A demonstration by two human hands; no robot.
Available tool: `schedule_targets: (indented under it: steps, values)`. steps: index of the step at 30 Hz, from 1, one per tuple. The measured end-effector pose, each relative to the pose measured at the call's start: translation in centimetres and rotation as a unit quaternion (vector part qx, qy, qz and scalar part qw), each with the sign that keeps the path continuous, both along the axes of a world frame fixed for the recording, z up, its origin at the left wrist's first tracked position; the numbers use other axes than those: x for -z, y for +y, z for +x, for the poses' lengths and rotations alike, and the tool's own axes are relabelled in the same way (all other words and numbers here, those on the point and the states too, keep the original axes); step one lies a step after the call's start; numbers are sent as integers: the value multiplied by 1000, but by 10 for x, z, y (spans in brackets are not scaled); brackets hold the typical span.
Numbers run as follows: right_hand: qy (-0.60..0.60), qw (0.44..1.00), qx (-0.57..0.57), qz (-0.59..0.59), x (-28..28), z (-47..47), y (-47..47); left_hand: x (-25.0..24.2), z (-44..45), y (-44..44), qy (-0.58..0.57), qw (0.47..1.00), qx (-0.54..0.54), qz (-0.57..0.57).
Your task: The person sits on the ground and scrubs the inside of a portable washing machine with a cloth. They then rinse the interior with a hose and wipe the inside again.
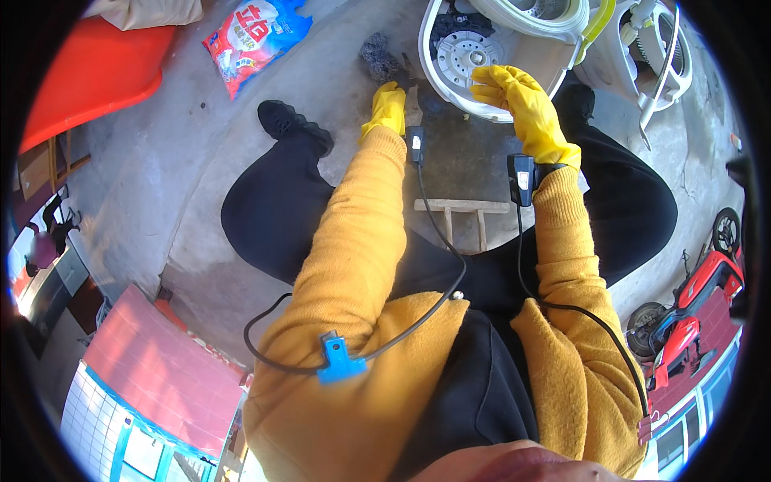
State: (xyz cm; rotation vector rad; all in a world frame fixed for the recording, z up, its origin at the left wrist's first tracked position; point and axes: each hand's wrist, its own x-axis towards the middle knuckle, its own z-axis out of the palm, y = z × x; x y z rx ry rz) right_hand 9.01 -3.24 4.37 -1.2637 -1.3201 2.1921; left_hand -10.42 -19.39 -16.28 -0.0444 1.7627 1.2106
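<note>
My left hand [387, 109], in a yellow rubber glove, reaches down at the near end of a grey scouring-wire ball [379, 58] on the floor; whether its fingers grip it is hard to see. My right hand [521, 108], gloved alike, is raised with nothing visible in it, over the near right rim of a white plastic tub part [435, 90]. A round, perforated pale disc [461, 58] sits inside that part. Close beyond stands another white ring-shaped part [536, 18].
A blue and red detergent bag [256, 36] lies at the upper left, near a red plastic basin [96, 78]. More white machine parts [626, 60] lie at the upper right. A wooden stool [464, 206] is between my legs. Cables run from both wrists.
</note>
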Motion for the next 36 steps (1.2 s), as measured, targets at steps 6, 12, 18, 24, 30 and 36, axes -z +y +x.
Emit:
schedule_targets:
  steps: [6, 12, 18, 24, 30, 36]
  values:
    - [28, 999, 20, -31, 9, -10, -3, 16, -16, -6, 202, 971, -53, -113]
    - [26, 999, 9, -31, 7, -11, -7, -3, -17, 2, 394, 896, 4, -205]
    - [19, 999, 9, -36, 5, -14, -8, -11, -44, 15, 459, 825, 219, -246]
    - [26, 999, 2, -20, 12, -19, -12, 8, -49, -3, 441, 866, 123, -200]
    - [38, 999, -4, -27, 13, -31, -18, 17, -83, -25, 404, 896, -87, -164]
    - [25, 1000, -5, -11, 7, -32, -22, 23, -85, -39, 371, 898, -62, -228]
